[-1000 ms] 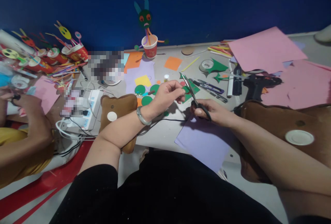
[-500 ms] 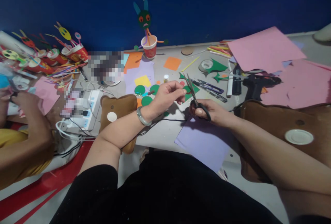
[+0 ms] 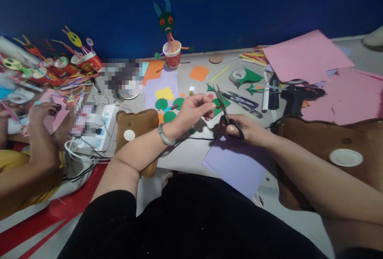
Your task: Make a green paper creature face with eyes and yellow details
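A small green paper piece (image 3: 216, 103) sits at mid-scene, just above the worktop (image 3: 191, 153), pinched at its left edge by the left hand (image 3: 194, 109); its fingers (image 3: 209, 107) are closed on the paper between thumb and forefinger. It looks thin, light and floppy, likely to bend or tear if pulled, so holding it close to the cut line, as the left hand does, seems the way to keep it taut. The right hand (image 3: 243, 128) is closed through the black loops of the scissors (image 3: 225, 111), whose blades stand slightly parted and point far and left, meeting the green piece at its right side. The scissors look rigid and fairly light, best controlled from the handle loops.

Just near of the hands lies a lilac sheet (image 3: 236, 163), flat and partly under the right wrist. To the left rests a brown pad (image 3: 136, 125); a larger brown pad (image 3: 329, 147) lies to the right under the forearm. Green circles (image 3: 167, 109) are scattered behind the left hand. Farther right lie a black glue gun (image 3: 296, 95) and pink sheets (image 3: 308, 55). At the far wall stands a red paper cup figure (image 3: 172, 53). At the far left another person's hand (image 3: 43, 109) rests on pink paper.
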A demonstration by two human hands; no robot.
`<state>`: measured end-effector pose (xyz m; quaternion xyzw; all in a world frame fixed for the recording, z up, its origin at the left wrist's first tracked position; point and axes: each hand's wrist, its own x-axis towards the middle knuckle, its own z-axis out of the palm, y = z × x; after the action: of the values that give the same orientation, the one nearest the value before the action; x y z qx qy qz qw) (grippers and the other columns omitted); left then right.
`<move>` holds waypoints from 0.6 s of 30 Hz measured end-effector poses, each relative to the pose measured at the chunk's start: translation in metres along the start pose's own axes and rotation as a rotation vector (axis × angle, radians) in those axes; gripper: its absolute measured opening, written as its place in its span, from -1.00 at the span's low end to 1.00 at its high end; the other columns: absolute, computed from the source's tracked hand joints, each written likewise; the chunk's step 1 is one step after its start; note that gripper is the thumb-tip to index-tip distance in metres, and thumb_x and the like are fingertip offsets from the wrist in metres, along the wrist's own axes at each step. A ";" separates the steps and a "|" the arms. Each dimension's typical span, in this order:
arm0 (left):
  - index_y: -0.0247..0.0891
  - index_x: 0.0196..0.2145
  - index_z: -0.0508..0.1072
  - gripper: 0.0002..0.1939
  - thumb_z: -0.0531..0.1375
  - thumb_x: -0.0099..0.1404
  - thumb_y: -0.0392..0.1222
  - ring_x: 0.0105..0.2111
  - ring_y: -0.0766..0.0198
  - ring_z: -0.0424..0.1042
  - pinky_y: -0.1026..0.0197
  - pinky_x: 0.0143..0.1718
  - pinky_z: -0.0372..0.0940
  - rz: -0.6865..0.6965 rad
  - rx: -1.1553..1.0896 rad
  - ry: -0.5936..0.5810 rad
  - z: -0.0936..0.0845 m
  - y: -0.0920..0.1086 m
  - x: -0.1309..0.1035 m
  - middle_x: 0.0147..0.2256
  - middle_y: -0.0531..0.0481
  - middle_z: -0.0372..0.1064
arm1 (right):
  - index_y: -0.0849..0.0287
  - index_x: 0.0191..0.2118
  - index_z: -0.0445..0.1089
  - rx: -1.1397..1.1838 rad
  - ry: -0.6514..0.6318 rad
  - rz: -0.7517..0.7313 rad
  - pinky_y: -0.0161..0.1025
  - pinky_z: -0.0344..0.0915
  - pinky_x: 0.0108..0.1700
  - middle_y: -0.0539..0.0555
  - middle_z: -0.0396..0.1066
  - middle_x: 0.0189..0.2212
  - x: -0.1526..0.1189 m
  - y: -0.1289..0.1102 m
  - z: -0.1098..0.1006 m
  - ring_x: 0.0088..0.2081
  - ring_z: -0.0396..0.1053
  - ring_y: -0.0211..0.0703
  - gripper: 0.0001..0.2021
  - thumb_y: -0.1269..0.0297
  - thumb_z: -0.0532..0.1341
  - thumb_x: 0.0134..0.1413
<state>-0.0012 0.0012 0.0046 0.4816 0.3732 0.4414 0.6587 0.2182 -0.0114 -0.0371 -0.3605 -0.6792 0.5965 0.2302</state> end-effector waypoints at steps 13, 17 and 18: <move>-0.19 -0.47 0.35 -0.60 0.45 0.18 0.06 -0.59 0.45 0.36 0.29 -0.49 0.33 0.026 -0.005 -0.010 -0.001 -0.002 0.001 -0.60 0.15 0.39 | 0.14 -0.42 0.28 -0.028 -0.001 0.010 -0.23 0.04 -0.40 -0.07 0.18 -0.55 0.000 0.004 -0.002 -0.47 0.07 -0.27 -0.26 -0.59 0.22 0.03; -0.19 -0.47 0.34 -0.56 0.47 0.18 0.09 -0.59 0.44 0.36 0.30 -0.49 0.32 0.049 -0.014 -0.008 -0.001 -0.002 0.001 -0.60 0.15 0.38 | 0.13 -0.43 0.26 -0.028 0.000 0.009 -0.23 0.03 -0.41 -0.08 0.16 -0.55 0.000 0.005 -0.004 -0.48 0.06 -0.27 -0.27 -0.58 0.23 0.02; -0.19 -0.47 0.35 -0.56 0.47 0.18 0.09 -0.59 0.44 0.36 0.30 -0.50 0.32 0.058 -0.020 -0.011 -0.001 -0.002 0.001 -0.60 0.15 0.38 | 0.13 -0.43 0.25 -0.031 0.000 0.013 -0.23 0.02 -0.41 -0.08 0.16 -0.55 0.000 0.005 -0.004 -0.48 0.06 -0.27 -0.27 -0.58 0.24 0.02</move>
<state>-0.0016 0.0018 0.0027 0.4881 0.3511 0.4611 0.6525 0.2223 -0.0089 -0.0412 -0.3685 -0.6860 0.5874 0.2205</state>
